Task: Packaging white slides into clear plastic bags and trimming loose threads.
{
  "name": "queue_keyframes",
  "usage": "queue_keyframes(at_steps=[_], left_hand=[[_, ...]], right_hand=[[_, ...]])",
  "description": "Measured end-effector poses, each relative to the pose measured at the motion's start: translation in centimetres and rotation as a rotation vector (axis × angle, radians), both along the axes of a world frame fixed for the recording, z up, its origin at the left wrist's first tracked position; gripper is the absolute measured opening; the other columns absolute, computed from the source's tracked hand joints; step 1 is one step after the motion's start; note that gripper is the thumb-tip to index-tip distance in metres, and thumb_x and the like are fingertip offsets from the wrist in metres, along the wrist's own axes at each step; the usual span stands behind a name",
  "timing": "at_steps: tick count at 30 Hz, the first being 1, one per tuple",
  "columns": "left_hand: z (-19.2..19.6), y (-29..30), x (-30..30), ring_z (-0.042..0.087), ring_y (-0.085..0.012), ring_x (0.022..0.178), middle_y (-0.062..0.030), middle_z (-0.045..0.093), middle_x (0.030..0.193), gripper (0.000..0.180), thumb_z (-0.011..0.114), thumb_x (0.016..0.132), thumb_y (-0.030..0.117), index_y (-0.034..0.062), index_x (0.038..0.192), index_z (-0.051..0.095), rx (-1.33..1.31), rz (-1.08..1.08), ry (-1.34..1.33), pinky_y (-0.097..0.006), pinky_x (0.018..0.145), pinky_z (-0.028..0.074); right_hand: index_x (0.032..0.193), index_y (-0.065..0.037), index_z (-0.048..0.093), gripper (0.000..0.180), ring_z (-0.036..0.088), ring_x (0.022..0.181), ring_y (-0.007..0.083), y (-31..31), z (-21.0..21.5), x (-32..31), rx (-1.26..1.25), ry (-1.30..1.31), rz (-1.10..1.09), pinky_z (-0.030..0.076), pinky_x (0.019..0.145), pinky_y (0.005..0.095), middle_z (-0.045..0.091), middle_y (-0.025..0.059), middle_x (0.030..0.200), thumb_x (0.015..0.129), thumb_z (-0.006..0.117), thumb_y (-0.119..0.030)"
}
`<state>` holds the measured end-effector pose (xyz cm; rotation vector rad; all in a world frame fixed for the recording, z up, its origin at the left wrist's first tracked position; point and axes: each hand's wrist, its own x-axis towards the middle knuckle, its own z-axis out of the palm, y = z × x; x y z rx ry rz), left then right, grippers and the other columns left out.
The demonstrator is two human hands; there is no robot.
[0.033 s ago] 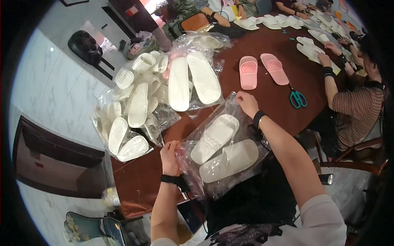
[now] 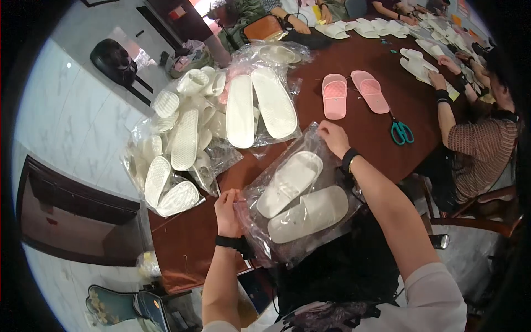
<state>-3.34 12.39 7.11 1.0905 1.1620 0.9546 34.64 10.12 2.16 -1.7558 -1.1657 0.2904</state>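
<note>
Between my hands a clear plastic bag (image 2: 257, 193) holds a pair of white slippers lying side by side: one slipper (image 2: 290, 182) towards the far left, the other slipper (image 2: 310, 214) nearer and to the right. My left hand (image 2: 227, 213) is closed on the bag's left edge, where a thin pinkish strip shows. At its far right corner, my right hand (image 2: 333, 138) pinches the film. Both wrists wear black bands. The bag's near part reaches over my dark lap, at the table's edge.
A heap of bagged white slippers (image 2: 185, 138) covers the table's left side. Beyond the bag lie pink slippers (image 2: 334, 97) and teal-handled scissors (image 2: 402, 133). At the right, a co-worker (image 2: 478, 138) handles white slippers (image 2: 417, 65). More slippers and people line the far edge.
</note>
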Motion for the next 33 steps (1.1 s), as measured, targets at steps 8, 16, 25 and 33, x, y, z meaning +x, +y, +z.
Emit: queue_keyframes(at_steps=[8,16,25,33], left_hand=[[0.2,-1.3,-0.2,0.059,-0.0145,0.061,-0.005,0.061,0.074,0.025,0.056,0.098,0.022,-0.0013,0.095,0.062,-0.099,-0.132,-0.071,-0.027,0.056,0.05],[-1.9,-3.2,-2.2,0.065,-0.0197,0.085,-0.0121,0.065,0.098,0.025,0.047,0.101,0.018,-0.0034,0.104,0.06,-0.021,-0.073,-0.28,-0.03,0.076,0.053],[-2.2,-4.4,-0.5,0.043,-0.0263,0.128,-0.0104,0.048,0.138,0.045,0.054,0.095,0.018,0.0035,0.137,0.045,0.664,-0.749,0.511,-0.041,0.107,0.034],[-3.9,-3.1,8.2,0.022,-0.0353,0.143,-0.0144,0.029,0.153,0.073,0.063,0.086,0.025,0.0054,0.147,0.029,0.981,-1.018,0.921,-0.052,0.117,0.016]], right_hand=[[0.088,-0.007,0.064,0.025,0.065,0.077,0.036,0.1,0.8,-0.3,-0.164,0.018,0.053,0.048,0.068,0.0474,0.066,0.0147,0.075,0.091,0.055,-0.029],[0.102,-0.003,0.057,0.019,0.057,0.095,0.0392,-1.7,1.7,-0.5,0.101,-0.218,-0.285,0.046,0.079,0.0477,0.06,0.0183,0.099,0.093,0.053,-0.02],[0.132,-0.005,0.048,0.039,0.043,0.126,0.0381,-9.6,-0.8,-2.5,-0.062,-0.352,0.186,0.037,0.106,0.0443,0.049,0.0202,0.133,0.096,0.05,-0.022],[0.149,-0.016,0.031,0.055,0.025,0.142,0.0369,-9.7,-1.7,-2.4,-0.263,-0.499,0.331,0.021,0.115,0.0487,0.031,0.0146,0.152,0.101,0.037,-0.042]])
